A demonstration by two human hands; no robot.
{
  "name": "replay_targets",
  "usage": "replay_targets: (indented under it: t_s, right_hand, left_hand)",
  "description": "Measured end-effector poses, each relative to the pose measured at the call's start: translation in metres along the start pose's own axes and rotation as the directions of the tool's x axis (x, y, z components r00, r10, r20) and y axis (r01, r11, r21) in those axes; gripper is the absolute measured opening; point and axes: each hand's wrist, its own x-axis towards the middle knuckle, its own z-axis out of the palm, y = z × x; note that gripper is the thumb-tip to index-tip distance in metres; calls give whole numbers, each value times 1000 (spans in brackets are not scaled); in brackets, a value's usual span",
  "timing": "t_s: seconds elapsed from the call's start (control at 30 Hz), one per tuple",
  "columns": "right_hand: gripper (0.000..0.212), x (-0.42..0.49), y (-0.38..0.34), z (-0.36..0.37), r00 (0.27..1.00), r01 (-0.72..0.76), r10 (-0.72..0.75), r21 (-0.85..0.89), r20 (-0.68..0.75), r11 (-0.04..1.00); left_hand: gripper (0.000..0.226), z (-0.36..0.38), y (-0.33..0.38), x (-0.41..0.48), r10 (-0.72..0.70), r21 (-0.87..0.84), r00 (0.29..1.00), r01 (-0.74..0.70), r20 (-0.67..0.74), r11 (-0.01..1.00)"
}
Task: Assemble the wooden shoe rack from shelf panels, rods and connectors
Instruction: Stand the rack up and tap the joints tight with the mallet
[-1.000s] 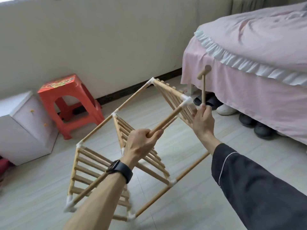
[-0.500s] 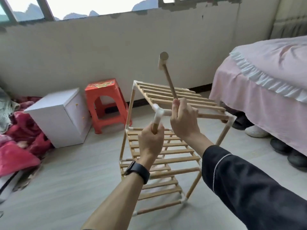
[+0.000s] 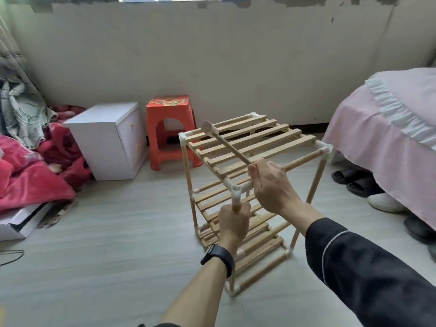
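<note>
Left hand (image 3: 233, 223) gripping shoe rack (image 3: 256, 139) at near corner, right hand (image 3: 271, 186) holding mallet (image 3: 228, 147) (over top slats), stool (image 3: 170, 125) and cabinet (image 3: 106, 142) behind, bed (image 3: 387, 128) close right, floor (image 3: 113, 237) stretch front-left

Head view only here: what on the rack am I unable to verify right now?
All in the head view:
- Front upright rod: much of its length is hidden by the left hand gripping it and by that forearm.
- Top front rail: the stretch beside the corner connector is hidden behind the right hand.
- Mallet: the handle end is buried in the right hand's grip.
- Rod seating depth inside the corner connector: the sleeve covers it.
</note>
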Motion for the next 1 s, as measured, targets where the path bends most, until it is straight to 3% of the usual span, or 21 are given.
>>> replay_targets:
  t_s: [0.17,0.27,0.43,0.63,0.77,0.9,1.0]
  right_hand:
    - [32,-21,-1,-38,994,-102,109,174,-31,980]
    - [40,-56,2,-68,990,-143,142,237,20,961]
    - [44,-97,6,-101,980,-178,167,94,109,980]
    - [35,-98,-9,-114,996,-73,79,144,-39,987]
    - [44,-97,-14,-110,977,-50,67,-88,204,995]
    - [34,-100,-19,-109,1000,4,-5,70,14,998]
    - [36,-99,-24,-109,985,9,11,-120,170,993]
  left_hand:
    - [41,-1,-8,3,30,1,998,-30,56,1000]
    - [41,-3,-14,6,47,-13,996,-46,74,999]
    - [39,-1,-12,4,22,-15,998,-21,62,1000]
    - [37,-4,-5,0,-30,3,997,29,66,1000]
    - [39,-6,-2,-2,-37,2,998,37,56,999]
    - [37,-8,-3,-3,-45,-15,997,46,60,999]
    - [39,-8,-3,-2,-48,1,998,48,37,999]
